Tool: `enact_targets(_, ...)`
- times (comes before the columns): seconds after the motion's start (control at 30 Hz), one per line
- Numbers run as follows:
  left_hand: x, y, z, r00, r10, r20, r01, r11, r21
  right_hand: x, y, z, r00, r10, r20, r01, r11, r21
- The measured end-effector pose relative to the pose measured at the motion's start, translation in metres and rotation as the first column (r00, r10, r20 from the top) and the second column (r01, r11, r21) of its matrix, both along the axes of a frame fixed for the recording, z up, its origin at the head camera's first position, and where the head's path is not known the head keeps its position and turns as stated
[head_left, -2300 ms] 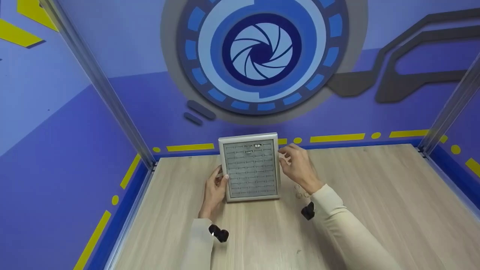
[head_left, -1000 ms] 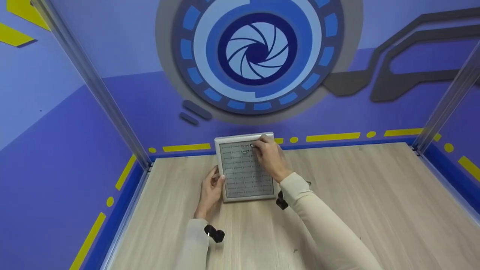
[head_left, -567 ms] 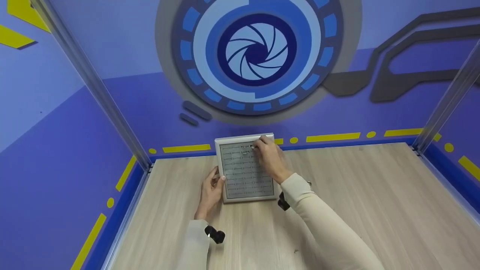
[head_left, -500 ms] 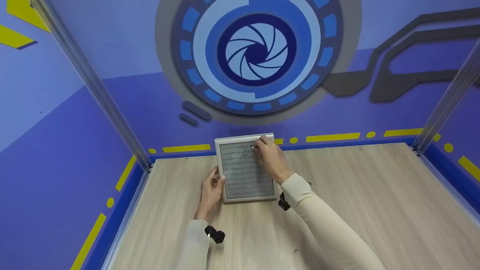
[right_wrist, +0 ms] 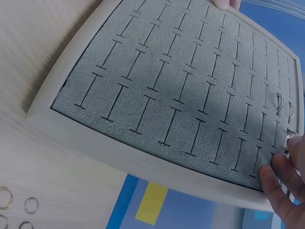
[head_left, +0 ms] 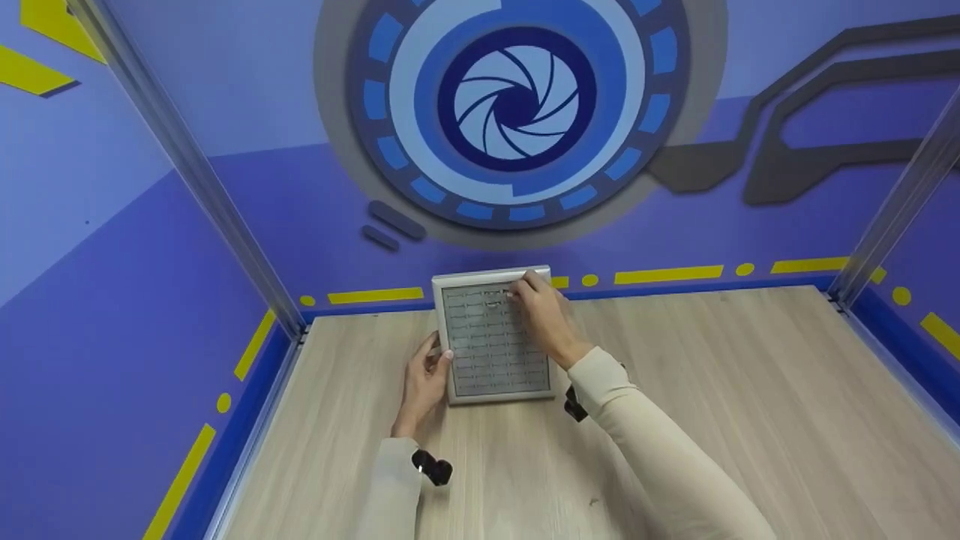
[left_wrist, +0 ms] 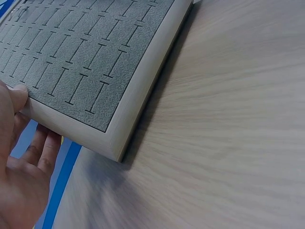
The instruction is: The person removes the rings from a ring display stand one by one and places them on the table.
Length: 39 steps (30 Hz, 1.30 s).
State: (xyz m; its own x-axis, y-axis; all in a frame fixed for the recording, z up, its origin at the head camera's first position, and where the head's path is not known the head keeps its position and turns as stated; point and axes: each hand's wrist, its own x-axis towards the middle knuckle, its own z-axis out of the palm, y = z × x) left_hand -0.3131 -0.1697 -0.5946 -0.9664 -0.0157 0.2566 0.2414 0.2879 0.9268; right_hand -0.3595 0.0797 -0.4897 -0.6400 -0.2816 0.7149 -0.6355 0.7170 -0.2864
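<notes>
A ring display tray (head_left: 497,352) with a pale wooden frame and slotted grey felt stands tilted on the table. My left hand (head_left: 424,386) grips its left edge, thumb on the frame's front and fingers behind, also seen in the left wrist view. My right hand (head_left: 549,313) reaches across the upper right of the tray. Its thumb and fingertips pinch a silver ring (right_wrist: 290,135) at a top-row slot, partly hidden by the fingers. Two other rings sit close by in the felt, one silver ring (right_wrist: 279,102) in the second row and another ring (right_wrist: 291,110) in the top row.
Several loose rings lie on the wooden table (head_left: 735,390) right of the tray, among them a gold ring (right_wrist: 5,198) and a silver ring (right_wrist: 31,205). Behind the tray rises a blue patterned wall (head_left: 337,217); metal posts (head_left: 247,247) stand at the corners.
My right hand has come from beside the tray's right edge leftward onto the ring in the top row. It has stayed there since, and my left hand keeps its grip.
</notes>
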Motion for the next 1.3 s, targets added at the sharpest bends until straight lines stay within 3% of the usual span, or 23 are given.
enact_targets(0.27, 0.001, 0.003, 0.001, 0.999, 0.005, 0.043, -0.006, 1.0, 0.008, 0.001, 0.005, -0.003, 0.999, 0.029, -0.032, -0.029, 1.0, 0.003)
enact_targets(0.47, 0.002, 0.003, 0.001, 0.999, 0.012, 0.041, -0.012, 1.0, -0.003, 0.002, 0.01, -0.004, 0.996, 0.045, -0.082, -0.043, 0.999, 0.025)
enact_targets(0.77, 0.002, 0.005, 0.001, 1.0, 0.019, 0.023, -0.019, 1.0, 0.003, 0.006, 0.02, -0.006, 0.993, 0.074, -0.09, -0.073, 0.997, 0.016)
enact_targets(1.3, 0.003, 0.004, 0.001, 0.999, 0.031, 0.035, -0.033, 0.998, 0.044, 0.018, 0.049, -0.005, 0.993, 0.119, -0.019, -0.118, 0.992, 0.044)
